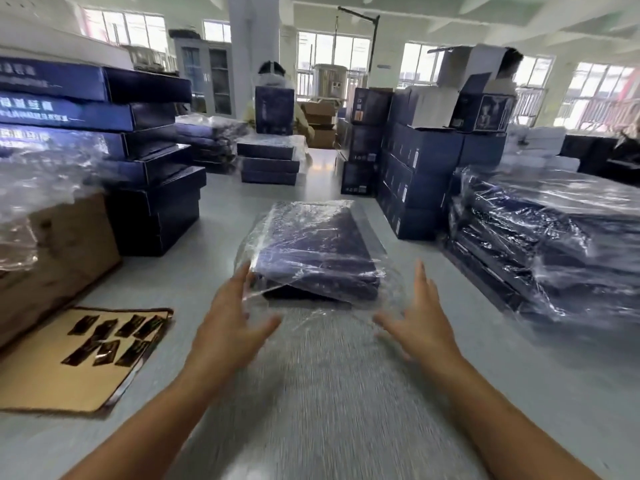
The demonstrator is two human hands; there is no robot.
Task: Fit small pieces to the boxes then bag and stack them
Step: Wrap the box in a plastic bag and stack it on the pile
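A flat dark blue box lies on the grey table in front of me, inside a clear plastic bag whose open end faces me. My left hand is spread at the bag's near left corner, fingertips touching the plastic. My right hand hovers with fingers apart just right of the bag's mouth, holding nothing. A tan card at the left carries several small dark pieces.
A stack of bagged boxes stands at the right. Unbagged blue boxes pile up at the left above a brown carton. More box stacks and a person are at the back.
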